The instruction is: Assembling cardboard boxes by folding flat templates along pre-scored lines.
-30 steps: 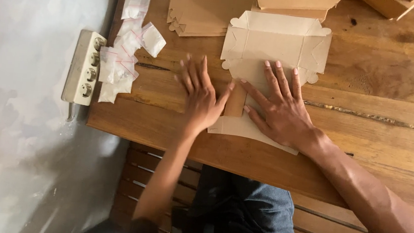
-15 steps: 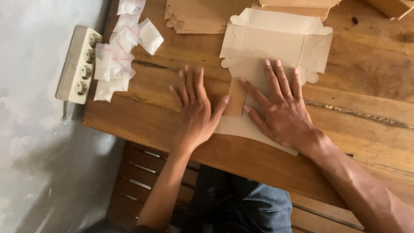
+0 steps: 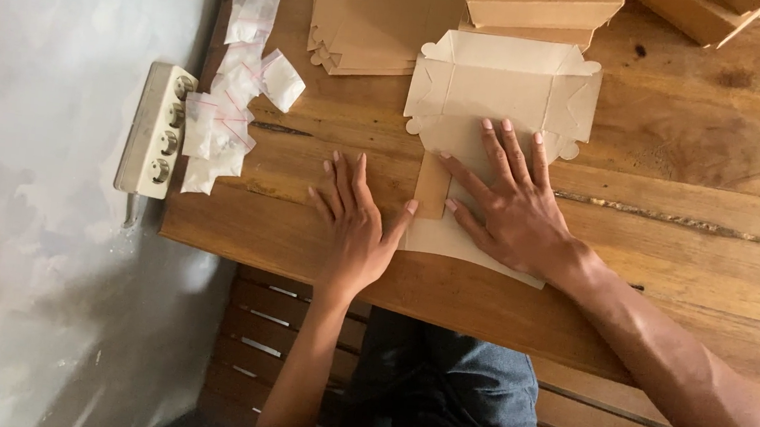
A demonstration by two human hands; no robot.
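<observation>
The flat carton (image 3: 500,96) stretches away from the person. The right hand (image 3: 513,211) presses it, open; the left hand (image 3: 356,225), open, thumbs its flap (image 3: 431,186).

Bare forearms, no sleeves in view — blue jeans, dark top, ringless hands (image 3: 490,214)

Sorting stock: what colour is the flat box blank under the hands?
Pale kraft brown flat box blank, head view.

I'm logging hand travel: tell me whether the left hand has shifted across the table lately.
Yes. The left hand slid slightly leftward, away from the flat cardboard blank.
</observation>
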